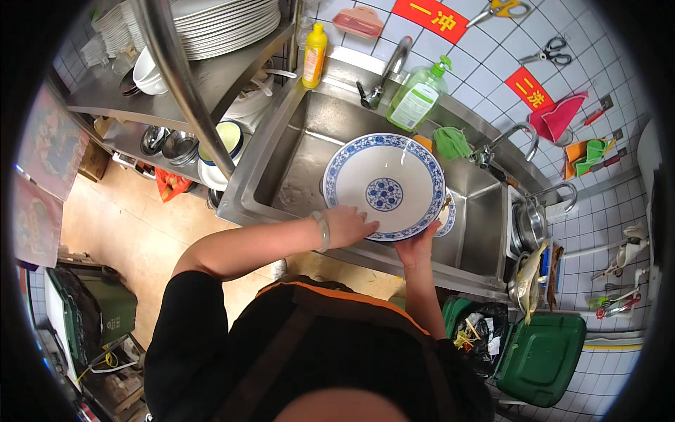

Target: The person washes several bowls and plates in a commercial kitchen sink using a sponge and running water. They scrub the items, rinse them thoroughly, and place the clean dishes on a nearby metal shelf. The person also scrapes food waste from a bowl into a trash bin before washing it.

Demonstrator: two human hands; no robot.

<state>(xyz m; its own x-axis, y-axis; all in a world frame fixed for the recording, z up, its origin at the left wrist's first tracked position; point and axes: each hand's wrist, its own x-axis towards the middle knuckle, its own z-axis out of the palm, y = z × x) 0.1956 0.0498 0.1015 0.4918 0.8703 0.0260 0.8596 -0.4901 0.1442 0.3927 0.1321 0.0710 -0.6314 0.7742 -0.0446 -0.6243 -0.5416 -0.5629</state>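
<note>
A large white plate with a blue floral rim [408,169] is held over the divider between two steel sink basins. My left hand [348,226], with a pale bangle at the wrist, lies on the plate's near-left rim, its fingertips on the white face. My right hand [417,245] supports the near-right edge from below, its palm partly hidden. Beneath the plate's right side, a smaller blue-rimmed dish [447,220] with brown food scraps shows in the right basin. A green cloth [452,143] and a partly covered orange item [423,141] rest behind the plate.
Behind the sink stand a steel faucet [387,74], a green pump bottle [416,100] and a yellow bottle [315,55]. Stacked plates [227,26] fill a shelf at the upper left, by a steel post [179,79]. A green lidded bin [543,358] with rubbish stands at the lower right.
</note>
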